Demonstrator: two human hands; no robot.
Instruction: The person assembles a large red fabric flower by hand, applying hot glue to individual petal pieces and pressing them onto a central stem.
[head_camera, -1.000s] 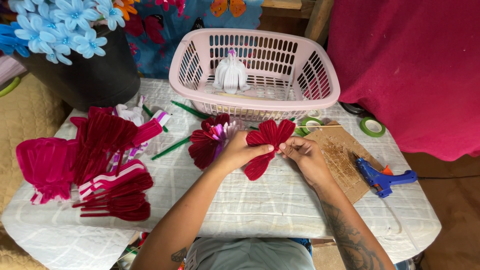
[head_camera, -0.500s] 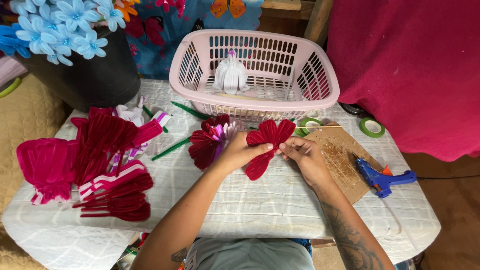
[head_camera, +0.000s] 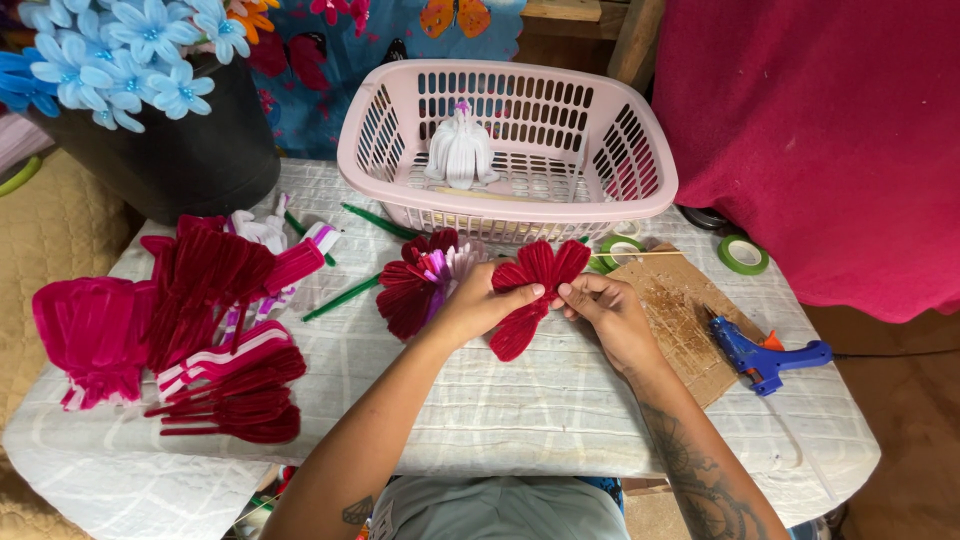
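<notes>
from the head view, the left hand and the right hand both pinch a red pipe-cleaner flower just above the table, fingers closed on its petals near the middle. to shape it well, it seems best to keep the centre held firm and bend each loop gently, evenly. more red and pink petals lie at the left, a pink basket behind, a blue glue gun on brown cardboard to the right, green tape rolls nearby. no labels or signs show.
</notes>
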